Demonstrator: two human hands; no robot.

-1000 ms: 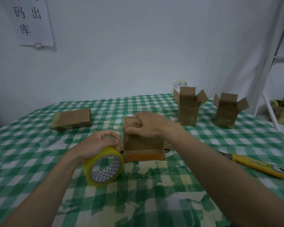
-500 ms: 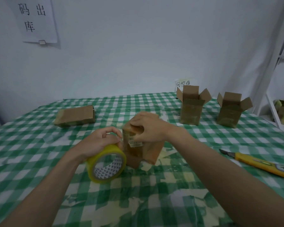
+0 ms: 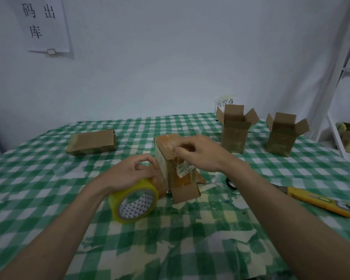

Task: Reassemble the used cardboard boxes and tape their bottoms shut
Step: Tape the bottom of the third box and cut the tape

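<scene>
Here, on the checked tablecloth point(image 3: 49, 178), the cardboard box point(image 3: 170, 162) stands mid-table, bottom up — my right hand point(image 3: 202, 154) pinches at its top edge. My left hand point(image 3: 129, 172) curls over the yellow tape roll point(image 3: 132, 201) — touching the box's left side.

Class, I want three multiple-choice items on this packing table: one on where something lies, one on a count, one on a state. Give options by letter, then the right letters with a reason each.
1. Where does the utility knife lie?
A. right of the held box
B. on the flat box
C. inside the tape roll

2. How many boxes stand with top flaps open at the back right?
A. one
B. two
C. four

3. What is the left hand doing?
A. resting flat
B. gripping the tape roll
C. holding the knife

Answers: 1 A, it lies on the cloth right of the held box. 2 B, one open box and another. 3 B, its fingers curl over the roll.
</scene>
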